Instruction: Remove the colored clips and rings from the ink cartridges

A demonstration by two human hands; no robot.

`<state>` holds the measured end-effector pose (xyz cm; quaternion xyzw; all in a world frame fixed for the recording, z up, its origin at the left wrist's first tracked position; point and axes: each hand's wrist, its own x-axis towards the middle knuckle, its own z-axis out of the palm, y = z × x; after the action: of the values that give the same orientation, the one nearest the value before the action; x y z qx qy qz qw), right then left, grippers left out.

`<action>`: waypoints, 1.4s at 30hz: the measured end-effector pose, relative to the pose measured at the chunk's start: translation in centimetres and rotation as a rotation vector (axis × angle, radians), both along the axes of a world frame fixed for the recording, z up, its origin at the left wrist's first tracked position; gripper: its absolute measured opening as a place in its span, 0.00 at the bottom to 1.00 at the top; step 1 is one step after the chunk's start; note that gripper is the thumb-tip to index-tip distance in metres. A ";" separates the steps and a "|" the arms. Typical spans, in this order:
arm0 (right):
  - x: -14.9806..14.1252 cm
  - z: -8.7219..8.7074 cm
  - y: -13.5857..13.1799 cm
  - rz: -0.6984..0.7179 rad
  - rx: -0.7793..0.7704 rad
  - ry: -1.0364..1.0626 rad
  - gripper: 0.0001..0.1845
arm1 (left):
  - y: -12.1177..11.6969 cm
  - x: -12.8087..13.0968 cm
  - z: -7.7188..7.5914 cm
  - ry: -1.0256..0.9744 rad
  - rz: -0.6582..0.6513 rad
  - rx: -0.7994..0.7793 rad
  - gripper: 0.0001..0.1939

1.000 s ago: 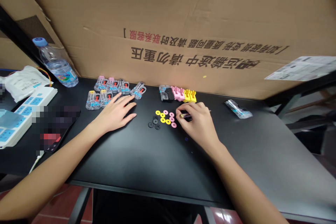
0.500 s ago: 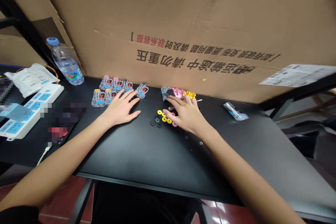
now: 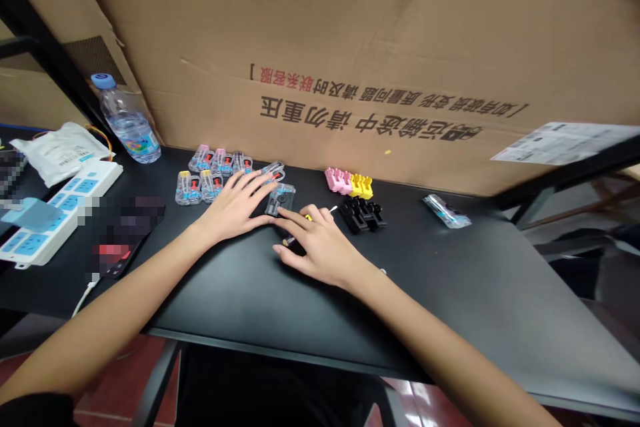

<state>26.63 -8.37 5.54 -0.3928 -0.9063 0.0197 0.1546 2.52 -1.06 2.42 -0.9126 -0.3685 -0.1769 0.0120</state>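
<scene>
My left hand (image 3: 237, 203) lies with its fingers spread over the table, fingertips at the clear plastic parts (image 3: 211, 185) with red pieces inside. Against its thumb is a single clear part with a dark base (image 3: 279, 200), which the extended fingertips of my right hand (image 3: 323, 247) also touch. A slim stick-like tool (image 3: 289, 240) with a pale tip runs under my right hand and appears held in it; most of it is hidden. Just beyond that hand are black clip-like pieces (image 3: 363, 215), with pink pieces (image 3: 339, 180) and yellow pieces (image 3: 361, 185) behind.
A cardboard box (image 3: 320, 27) walls off the back. At the left are a water bottle (image 3: 131, 123), a white pouch (image 3: 63, 150), a power strip (image 3: 55, 213) and a phone (image 3: 123, 233) with a cable. A small clear packet (image 3: 447, 210) lies at the right.
My right hand has moved left and nearer, bringing the dark-based clear part over beside my left thumb. The black pieces have come into sight. My left hand has barely shifted.
</scene>
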 end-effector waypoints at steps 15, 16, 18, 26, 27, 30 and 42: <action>7.5 -2.3 1.1 -0.145 0.043 0.290 0.09 | -1.9 0.4 0.9 0.014 -0.120 -0.080 0.33; 7.4 -2.5 1.1 -0.135 0.025 0.259 0.08 | -2.0 0.4 1.0 0.014 -0.123 -0.084 0.32; 6.8 -2.7 0.8 -0.099 0.004 0.202 0.09 | -2.1 0.5 1.2 0.019 -0.131 -0.085 0.31; 3.7 -2.4 -1.5 0.065 -0.048 0.126 0.13 | -2.0 0.1 1.7 0.009 -0.131 -0.042 0.29; 3.7 -2.5 -1.5 0.061 -0.050 0.122 0.13 | -1.9 0.1 1.8 0.007 -0.128 -0.035 0.29; 4.2 -2.8 -1.0 0.036 -0.024 0.136 0.12 | -2.0 0.0 2.0 0.011 -0.127 -0.007 0.28; 5.7 -2.1 0.1 0.042 -0.037 0.236 0.08 | -2.3 0.4 2.3 -0.038 -0.126 0.034 0.28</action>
<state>32.31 -8.31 3.42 -0.3712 -0.8894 0.0858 0.2526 2.88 -3.35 4.72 -0.9301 -0.3074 -0.2007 0.0092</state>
